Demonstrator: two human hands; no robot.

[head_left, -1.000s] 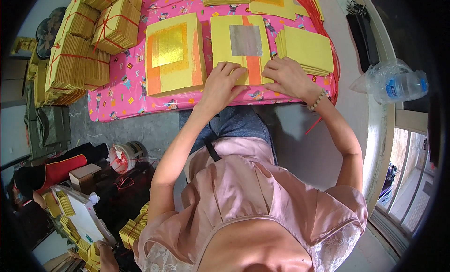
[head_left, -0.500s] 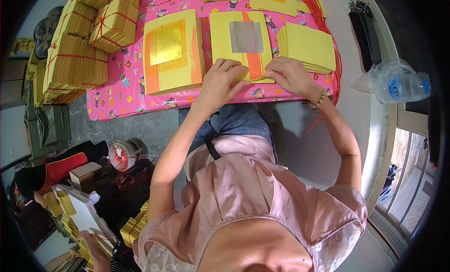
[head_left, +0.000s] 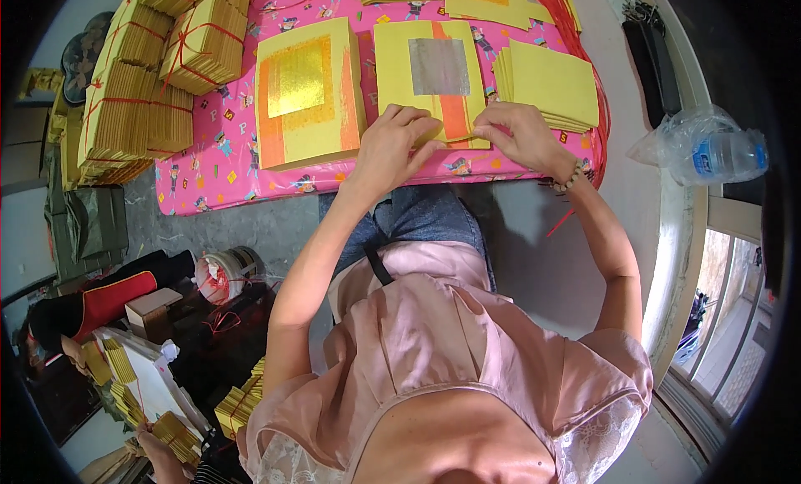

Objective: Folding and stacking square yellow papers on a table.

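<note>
At twelve o'clock a yellow sheet (head_left: 395,63) bears a silver-grey rectangle (head_left: 439,65) and orange stripe (head_left: 455,115), over a pink cartoon-patterned tablecloth (head_left: 225,184), with red-tied yellow bundles (head_left: 118,108) at ten o'clock.

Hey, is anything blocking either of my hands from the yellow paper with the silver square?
Nothing visible: the left hand and right hand are already at its near edge. The gold-square stack lies left, plain yellow sheets right.
</note>
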